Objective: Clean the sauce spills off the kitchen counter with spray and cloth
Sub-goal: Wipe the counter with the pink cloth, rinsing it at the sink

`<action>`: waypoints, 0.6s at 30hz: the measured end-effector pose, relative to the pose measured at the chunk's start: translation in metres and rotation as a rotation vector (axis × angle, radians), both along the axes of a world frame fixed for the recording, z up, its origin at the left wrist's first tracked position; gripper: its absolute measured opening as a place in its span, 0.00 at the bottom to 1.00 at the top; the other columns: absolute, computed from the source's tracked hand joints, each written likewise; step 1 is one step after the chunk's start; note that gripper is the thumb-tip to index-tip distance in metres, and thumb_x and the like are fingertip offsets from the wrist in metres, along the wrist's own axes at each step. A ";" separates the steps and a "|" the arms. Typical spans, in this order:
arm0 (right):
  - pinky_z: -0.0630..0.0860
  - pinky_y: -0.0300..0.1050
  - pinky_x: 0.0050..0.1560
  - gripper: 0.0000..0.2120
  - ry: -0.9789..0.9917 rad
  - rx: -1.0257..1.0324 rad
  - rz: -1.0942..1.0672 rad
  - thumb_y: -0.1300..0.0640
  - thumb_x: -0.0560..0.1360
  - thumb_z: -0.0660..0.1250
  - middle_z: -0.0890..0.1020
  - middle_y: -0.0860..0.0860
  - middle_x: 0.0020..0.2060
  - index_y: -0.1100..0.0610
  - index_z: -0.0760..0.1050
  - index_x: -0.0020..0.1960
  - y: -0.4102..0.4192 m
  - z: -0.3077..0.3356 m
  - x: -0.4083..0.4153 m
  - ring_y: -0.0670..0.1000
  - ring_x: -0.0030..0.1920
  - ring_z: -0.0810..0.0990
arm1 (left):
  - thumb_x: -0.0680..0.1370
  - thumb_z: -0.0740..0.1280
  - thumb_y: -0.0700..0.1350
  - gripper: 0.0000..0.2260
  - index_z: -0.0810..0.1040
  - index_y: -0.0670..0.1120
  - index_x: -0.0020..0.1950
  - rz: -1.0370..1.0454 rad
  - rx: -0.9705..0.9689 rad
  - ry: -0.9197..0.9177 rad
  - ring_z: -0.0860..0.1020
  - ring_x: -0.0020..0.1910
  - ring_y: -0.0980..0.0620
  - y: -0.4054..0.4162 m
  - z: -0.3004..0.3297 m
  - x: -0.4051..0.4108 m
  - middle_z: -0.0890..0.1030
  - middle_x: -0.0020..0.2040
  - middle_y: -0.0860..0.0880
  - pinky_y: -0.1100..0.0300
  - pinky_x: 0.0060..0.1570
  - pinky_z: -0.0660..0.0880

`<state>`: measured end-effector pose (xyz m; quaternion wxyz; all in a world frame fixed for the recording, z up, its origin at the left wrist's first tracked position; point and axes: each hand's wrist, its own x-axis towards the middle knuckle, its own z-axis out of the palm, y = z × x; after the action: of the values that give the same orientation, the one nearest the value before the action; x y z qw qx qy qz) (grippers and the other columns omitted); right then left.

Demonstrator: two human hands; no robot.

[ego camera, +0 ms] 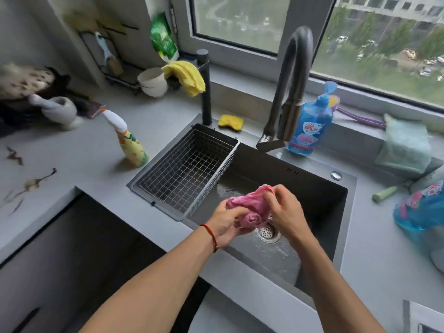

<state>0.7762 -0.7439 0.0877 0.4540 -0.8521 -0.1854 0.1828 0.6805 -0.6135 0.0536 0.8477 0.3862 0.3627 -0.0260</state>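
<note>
Over the sink [324,188], both hands grip cloth [249,207]

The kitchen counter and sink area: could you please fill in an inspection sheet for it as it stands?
Surface: grey counter with dark sauce streaks at its left end.
Job's things: pink cloth bunched over the sink; spray bottle upright on the counter, left of the wire basket.
Clutter: mortar and pestle, white bowls, yellow cloth, yellow sponge, blue soap bottle, green cloth.
Grippers: left hand and right hand both grip the pink cloth.
Cables: nothing seen.
Surroundings: faucet, off; window behind.
</note>
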 end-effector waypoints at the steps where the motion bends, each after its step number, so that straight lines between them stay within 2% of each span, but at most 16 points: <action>1: 0.77 0.51 0.43 0.11 -0.010 0.035 0.011 0.52 0.85 0.63 0.81 0.50 0.41 0.56 0.76 0.47 0.016 0.002 -0.009 0.50 0.42 0.79 | 0.77 0.69 0.33 0.22 0.70 0.45 0.69 0.043 -0.012 -0.019 0.82 0.58 0.36 0.015 0.001 -0.014 0.79 0.63 0.36 0.39 0.55 0.80; 3: 0.81 0.53 0.44 0.10 0.053 0.143 0.013 0.53 0.85 0.62 0.81 0.52 0.43 0.55 0.76 0.48 0.039 0.007 -0.026 0.51 0.43 0.79 | 0.77 0.68 0.31 0.25 0.68 0.47 0.70 0.082 -0.023 -0.068 0.81 0.60 0.35 0.041 0.009 -0.042 0.76 0.66 0.37 0.40 0.53 0.81; 5: 0.85 0.61 0.48 0.09 0.203 0.275 0.042 0.53 0.86 0.61 0.82 0.55 0.46 0.55 0.77 0.52 0.076 0.013 -0.056 0.54 0.45 0.82 | 0.76 0.66 0.29 0.27 0.67 0.48 0.71 0.066 0.005 -0.125 0.80 0.59 0.33 0.077 0.017 -0.085 0.74 0.67 0.35 0.45 0.47 0.82; 7: 0.85 0.61 0.50 0.10 0.343 0.337 0.108 0.54 0.87 0.58 0.81 0.60 0.51 0.59 0.75 0.58 0.115 0.023 -0.093 0.55 0.47 0.83 | 0.75 0.64 0.28 0.26 0.69 0.48 0.70 0.057 0.038 -0.138 0.82 0.54 0.34 0.111 0.028 -0.130 0.74 0.66 0.32 0.52 0.39 0.81; 9: 0.82 0.63 0.52 0.11 0.369 0.349 0.227 0.54 0.88 0.57 0.80 0.64 0.52 0.61 0.74 0.60 0.161 0.030 -0.142 0.57 0.47 0.82 | 0.75 0.63 0.28 0.24 0.72 0.48 0.67 0.099 0.059 -0.123 0.81 0.42 0.41 0.150 0.034 -0.185 0.77 0.62 0.33 0.55 0.35 0.78; 11: 0.84 0.64 0.49 0.11 0.362 0.345 0.333 0.53 0.87 0.57 0.80 0.64 0.53 0.59 0.74 0.59 0.207 0.034 -0.194 0.61 0.47 0.84 | 0.74 0.63 0.29 0.21 0.74 0.48 0.63 0.123 0.089 -0.093 0.74 0.35 0.48 0.186 0.039 -0.245 0.78 0.56 0.36 0.57 0.36 0.74; 13: 0.85 0.61 0.39 0.11 0.341 0.334 0.380 0.54 0.87 0.58 0.81 0.62 0.50 0.59 0.74 0.59 0.250 0.035 -0.240 0.63 0.46 0.85 | 0.74 0.64 0.30 0.20 0.74 0.46 0.62 0.108 0.183 -0.037 0.73 0.33 0.49 0.220 0.047 -0.303 0.80 0.51 0.38 0.54 0.38 0.73; 15: 0.84 0.55 0.36 0.11 0.304 0.296 0.404 0.54 0.87 0.59 0.80 0.60 0.47 0.60 0.75 0.57 0.294 0.035 -0.284 0.59 0.43 0.83 | 0.74 0.66 0.29 0.19 0.76 0.45 0.62 0.094 0.355 0.065 0.79 0.35 0.48 0.257 0.054 -0.365 0.82 0.49 0.38 0.51 0.39 0.76; 17: 0.84 0.57 0.46 0.12 0.187 0.209 0.422 0.52 0.87 0.59 0.82 0.60 0.49 0.59 0.77 0.55 0.334 0.034 -0.323 0.57 0.46 0.82 | 0.73 0.70 0.31 0.19 0.78 0.45 0.61 0.101 0.521 0.191 0.82 0.47 0.45 0.292 0.060 -0.425 0.82 0.55 0.37 0.49 0.48 0.81; 18: 0.82 0.58 0.50 0.13 0.131 0.158 0.430 0.51 0.87 0.58 0.82 0.59 0.50 0.58 0.77 0.56 0.352 0.035 -0.339 0.57 0.48 0.81 | 0.73 0.71 0.32 0.19 0.79 0.45 0.61 0.097 0.598 0.263 0.82 0.50 0.45 0.310 0.061 -0.451 0.82 0.56 0.39 0.50 0.51 0.81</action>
<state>0.4374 -0.3919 0.1229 0.4812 -0.7411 -0.3463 0.3151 0.2294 -0.3040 0.1150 0.6429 0.5937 0.4785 0.0726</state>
